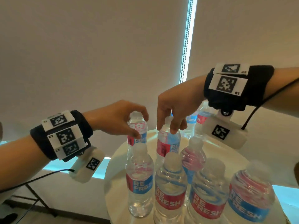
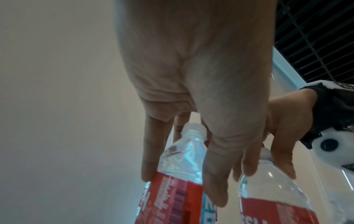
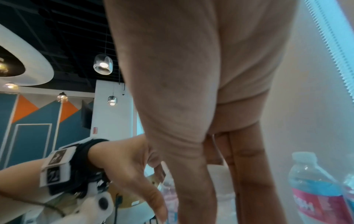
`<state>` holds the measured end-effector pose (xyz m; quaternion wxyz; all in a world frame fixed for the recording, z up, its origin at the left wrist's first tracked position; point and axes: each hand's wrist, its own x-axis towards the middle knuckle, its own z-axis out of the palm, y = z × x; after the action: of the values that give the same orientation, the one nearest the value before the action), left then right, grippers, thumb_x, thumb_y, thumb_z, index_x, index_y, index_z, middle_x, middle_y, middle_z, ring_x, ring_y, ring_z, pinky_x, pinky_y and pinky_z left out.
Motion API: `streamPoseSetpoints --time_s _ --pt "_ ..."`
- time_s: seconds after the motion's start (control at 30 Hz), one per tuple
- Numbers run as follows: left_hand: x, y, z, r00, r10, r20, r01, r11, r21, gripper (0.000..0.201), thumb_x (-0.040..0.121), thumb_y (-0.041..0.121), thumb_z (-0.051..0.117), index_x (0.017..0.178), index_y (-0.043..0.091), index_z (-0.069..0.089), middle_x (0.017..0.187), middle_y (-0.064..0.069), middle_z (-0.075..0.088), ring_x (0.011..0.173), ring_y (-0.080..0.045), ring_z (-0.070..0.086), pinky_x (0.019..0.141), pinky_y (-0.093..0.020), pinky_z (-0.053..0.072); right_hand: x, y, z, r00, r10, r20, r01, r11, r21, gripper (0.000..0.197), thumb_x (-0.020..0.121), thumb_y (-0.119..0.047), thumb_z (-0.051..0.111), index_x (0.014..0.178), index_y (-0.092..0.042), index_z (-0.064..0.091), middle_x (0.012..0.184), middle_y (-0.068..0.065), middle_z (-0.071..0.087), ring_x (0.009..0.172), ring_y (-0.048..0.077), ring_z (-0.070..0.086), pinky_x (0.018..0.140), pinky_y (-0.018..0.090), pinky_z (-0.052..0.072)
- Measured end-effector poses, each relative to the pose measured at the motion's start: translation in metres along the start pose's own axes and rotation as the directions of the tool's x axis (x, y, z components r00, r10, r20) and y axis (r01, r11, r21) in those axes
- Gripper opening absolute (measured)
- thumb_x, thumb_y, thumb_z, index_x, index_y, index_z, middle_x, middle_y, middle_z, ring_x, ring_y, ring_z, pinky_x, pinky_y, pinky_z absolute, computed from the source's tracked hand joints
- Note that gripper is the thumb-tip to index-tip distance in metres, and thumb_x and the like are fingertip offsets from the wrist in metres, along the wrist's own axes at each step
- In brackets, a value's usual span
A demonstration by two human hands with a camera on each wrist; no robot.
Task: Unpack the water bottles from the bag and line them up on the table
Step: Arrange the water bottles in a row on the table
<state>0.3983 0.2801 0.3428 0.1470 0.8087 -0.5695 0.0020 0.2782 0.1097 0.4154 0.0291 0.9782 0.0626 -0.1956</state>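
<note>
Mid-frame in the head view, left hand (image 1: 118, 117) and right hand (image 1: 176, 107) each pinch a bottle top on the round table (image 1: 119, 159), left bottle (image 1: 137, 135), right bottle (image 1: 168, 143), placing step; next likely release, straighten the row.

A round, pale table (image 1: 116, 160) carries upright clear water bottles with red-and-blue labels. Four stand in a row along its 6 o'clock edge (image 1: 208, 191). One stands near the centre (image 1: 193, 157), two more towards 10 and 11 o'clock (image 1: 168, 143), and two at the 12 o'clock rim (image 1: 202, 122).
</note>
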Motion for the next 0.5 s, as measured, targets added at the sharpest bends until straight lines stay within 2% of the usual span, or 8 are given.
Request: streamPoseSetpoints --time_s 0.07,0.1,0.17,0.23,0.33,0.4,0.47,0.5 --pt "0.019 0.003 -0.001 1.000 -0.010 -0.010 0.010 1.000 0.008 0.047 0.073 0.037 0.085 0.114 0.042 0.062 0.119 0.010 0.067 0.096 -0.015 0.067 0.088 -0.043 0.060 -0.002 0.016 -0.010 0.998 0.045 -0.038 -0.044 0.999 0.024 0.041 0.088 -0.022 0.076 0.128 -0.027 0.068 0.093 0.017 0.078 0.063 0.002 0.075 0.086 0.018 0.057" --pt "0.028 0.003 0.000 1.000 -0.012 -0.020 0.012 1.000 0.015 0.047 0.074 0.036 0.085 0.115 0.039 0.062 0.121 0.009 0.065 0.093 -0.012 0.065 0.088 -0.040 0.059 -0.002 0.024 -0.014 0.996 0.066 -0.052 -0.064 0.997 0.034 0.040 0.088 -0.022 0.077 0.128 -0.024 0.068 0.099 0.020 0.076 0.063 0.004 0.076 0.085 0.020 0.058" --pt "0.049 0.004 0.003 0.999 -0.011 -0.041 0.012 1.000 0.025 0.048 0.076 0.033 0.085 0.118 0.035 0.062 0.121 0.010 0.062 0.083 -0.003 0.056 0.082 -0.031 0.050 0.001 0.044 -0.019 0.990 0.116 -0.075 -0.114 0.993 0.035 0.039 0.087 -0.023 0.078 0.126 -0.019 0.069 0.095 0.013 0.080 0.064 0.005 0.076 0.088 0.025 0.060" --pt "0.070 0.006 0.008 0.998 -0.024 -0.053 0.025 0.999 0.029 0.049 0.077 0.033 0.085 0.120 0.033 0.062 0.115 0.010 0.057 0.079 -0.005 0.051 0.079 -0.028 0.043 0.008 0.063 -0.019 0.983 0.155 -0.096 -0.153 0.988 0.024 0.037 0.087 -0.024 0.078 0.122 -0.018 0.070 0.094 0.011 0.081 0.064 0.005 0.076 0.088 0.026 0.059" --pt "0.100 0.006 0.019 0.996 -0.050 -0.078 0.053 0.998 0.044 0.055 0.076 0.032 0.085 0.125 0.029 0.059 0.114 0.004 0.056 0.092 -0.014 0.047 0.081 -0.029 0.039 0.026 0.091 -0.012 0.974 0.186 -0.129 -0.186 0.982 0.011 0.038 0.086 -0.024 0.079 0.123 -0.018 0.069 0.096 0.007 0.082 0.063 0.004 0.075 0.072 0.017 0.055" --pt "0.118 0.005 0.026 0.994 -0.052 -0.092 0.055 0.998 0.038 0.057 0.076 0.031 0.086 0.126 0.027 0.058 0.126 -0.002 0.059 0.101 -0.015 0.047 0.085 -0.030 0.040 0.038 0.107 -0.004 0.970 0.194 -0.146 -0.196 0.981 0.000 0.040 0.086 -0.023 0.079 0.124 -0.016 0.069 0.092 0.000 0.081 0.060 0.004 0.073 0.078 0.023 0.059" --pt "0.132 0.004 0.032 0.994 -0.062 -0.091 0.065 0.997 0.030 0.058 0.076 0.028 0.086 0.127 0.025 0.057 0.127 -0.004 0.059 0.102 -0.016 0.047 0.084 -0.031 0.040 0.048 0.120 0.002 0.968 0.194 -0.159 -0.198 0.980 -0.005 0.039 0.086 -0.022 0.079 0.123 -0.014 0.070 0.088 -0.001 0.080 0.060 0.006 0.073 0.083 0.028 0.060" --pt "0.138 0.004 0.035 0.994 -0.068 -0.087 0.071 0.997 0.025 0.059 0.076 0.027 0.085 0.128 0.023 0.057 0.126 -0.005 0.059 0.102 -0.017 0.047 0.083 -0.030 0.041 0.053 0.126 0.004 0.967 0.195 -0.165 -0.199 0.980 -0.005 0.038 0.086 -0.021 0.079 0.123 -0.013 0.070 0.089 0.000 0.080 0.061 0.007 0.073 0.082 0.027 0.060"
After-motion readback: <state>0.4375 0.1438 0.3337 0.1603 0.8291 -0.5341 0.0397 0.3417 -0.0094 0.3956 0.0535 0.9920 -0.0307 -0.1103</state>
